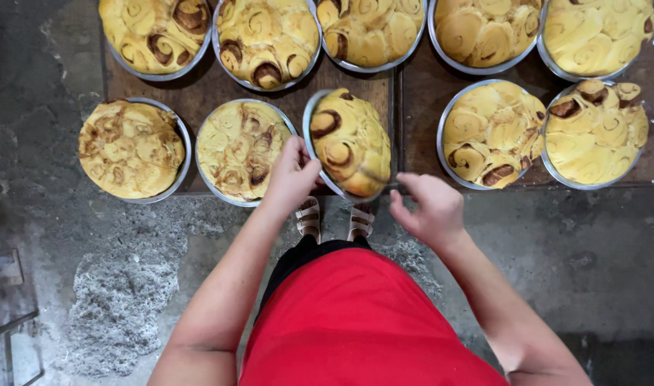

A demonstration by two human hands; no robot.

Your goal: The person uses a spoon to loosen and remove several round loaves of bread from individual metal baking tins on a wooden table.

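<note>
1. A dark brown wooden board [220, 89] lay on the rough grey concrete floor [591, 257], and a second like it lay just right of it.
2. On the two boards stood round metal pans of golden swirled buns in two rows; the far row [268, 39] was cut off at the top edge.
3. Two pans at the near left of the board, the paler flat-topped loaf [130, 149] and its neighbour [240, 150], looked as if they had been flipped underside up; the rest showed spirals, so by my guess most of the work was left.
4. The tilted round metal pan of swirled buns [348, 143] stood on edge at the board's near right corner.
5. The left hand [291, 175] pinched that pan's rim, fingers closed on it.
6. The right hand [427, 207] hovered just right of the pan, fingers loosely curled, holding nothing I could see.
7. The sandalled feet [334, 220] were half hidden by the red garment [355, 322].
</note>
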